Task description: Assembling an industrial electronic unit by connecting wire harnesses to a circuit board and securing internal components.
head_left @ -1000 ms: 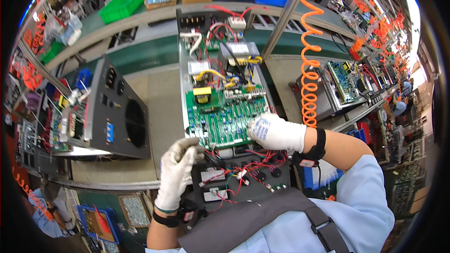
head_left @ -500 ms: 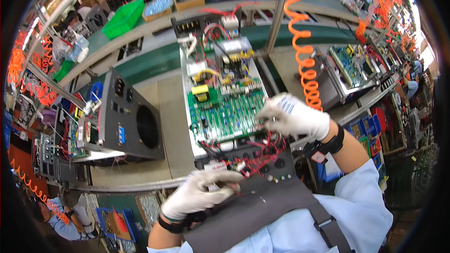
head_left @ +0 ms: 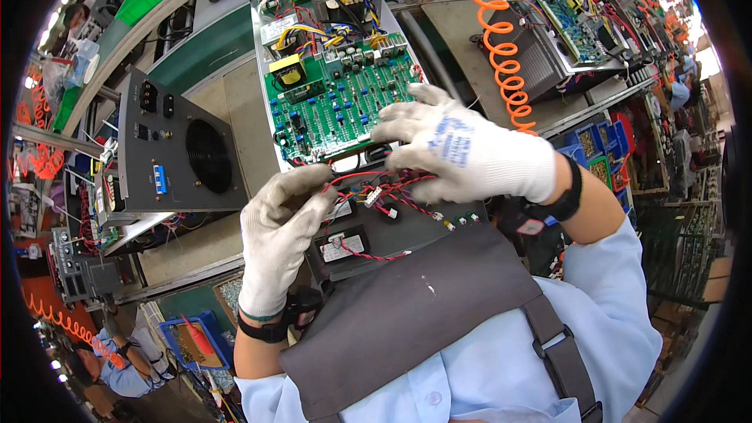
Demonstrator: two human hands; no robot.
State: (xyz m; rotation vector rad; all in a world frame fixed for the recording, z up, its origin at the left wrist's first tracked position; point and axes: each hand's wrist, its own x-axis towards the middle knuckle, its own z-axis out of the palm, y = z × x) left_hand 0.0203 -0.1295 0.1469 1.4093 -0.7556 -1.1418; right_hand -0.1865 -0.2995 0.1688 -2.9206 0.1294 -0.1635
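Note:
A white-gloved hand, my left hand point(head_left: 276, 239), is at the near left corner of a green circuit board point(head_left: 345, 102). Its thumb and forefinger close around a red wire point(head_left: 352, 177) at the edge of a wire bundle. My right hand point(head_left: 462, 145), gloved too, reaches over the board's near right edge with fingers apart and bent. Its lower fingers lie beside the bundle of red and black wires with white connectors point(head_left: 374, 197); whether they touch a wire is hidden. The board sits in an open metal chassis point(head_left: 270, 129), whose dark front panel point(head_left: 345, 247) faces me.
A dark equipment case with a round fan opening point(head_left: 176, 149) stands at the left. Another opened unit point(head_left: 564, 39) lies at the right, behind an orange coiled hose point(head_left: 501, 55). Blue parts bins point(head_left: 591, 145) are at the right; a blue tray point(head_left: 192, 341) is lower left.
My left hand has moved up to the wires by the board's near edge. My right hand has come left and nearer. The view has shifted, so the chassis appears higher and further left.

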